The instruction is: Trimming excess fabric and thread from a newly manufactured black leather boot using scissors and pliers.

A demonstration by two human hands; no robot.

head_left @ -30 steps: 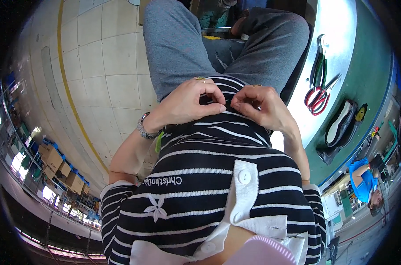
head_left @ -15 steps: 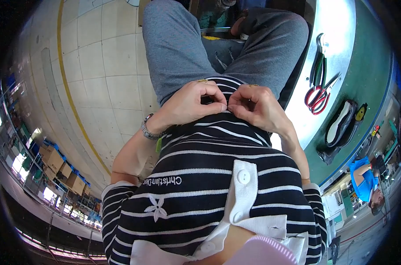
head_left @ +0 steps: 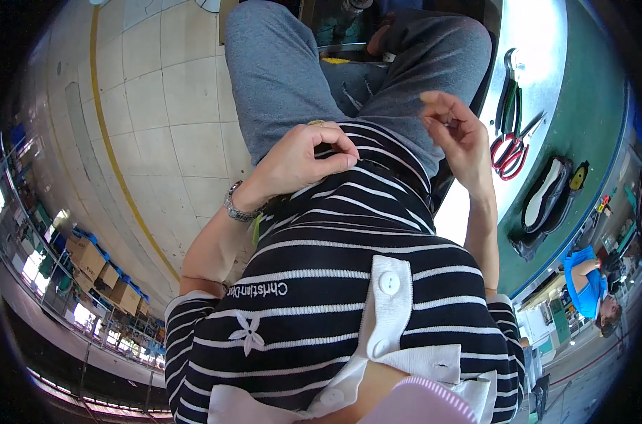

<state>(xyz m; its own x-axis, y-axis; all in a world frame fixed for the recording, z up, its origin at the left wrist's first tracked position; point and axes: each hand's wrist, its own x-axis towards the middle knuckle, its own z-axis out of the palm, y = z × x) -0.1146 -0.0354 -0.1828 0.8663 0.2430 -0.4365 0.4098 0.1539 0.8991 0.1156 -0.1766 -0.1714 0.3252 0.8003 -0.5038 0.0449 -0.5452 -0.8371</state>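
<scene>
My left hand (head_left: 308, 157) is at my waist, over the black-and-white striped shirt (head_left: 321, 247). Its thumb and forefinger meet in a pinch, and whatever they hold is too small to make out. A watch (head_left: 240, 203) with a metal band is on that wrist. My right hand (head_left: 459, 138) is raised over my right thigh, apart from the left. Its forefinger and thumb stand apart with nothing visible between them, while the other fingers are bent. Grey trousers (head_left: 275, 78) cover my spread legs.
At right, a bench with a bright metal strip (head_left: 533, 42) and green top (head_left: 589, 92) carries red-handled scissors (head_left: 509, 155), a green-handled tool (head_left: 509, 106) and a dark shoe-like piece with white lining (head_left: 543, 194). A person in blue (head_left: 582, 286) is farther right; cardboard boxes (head_left: 95, 263) stand left.
My right hand has parted from the left, rising outward to the right, and its fingers have opened. The left hand keeps its pinch at the waist, nearly still.
</scene>
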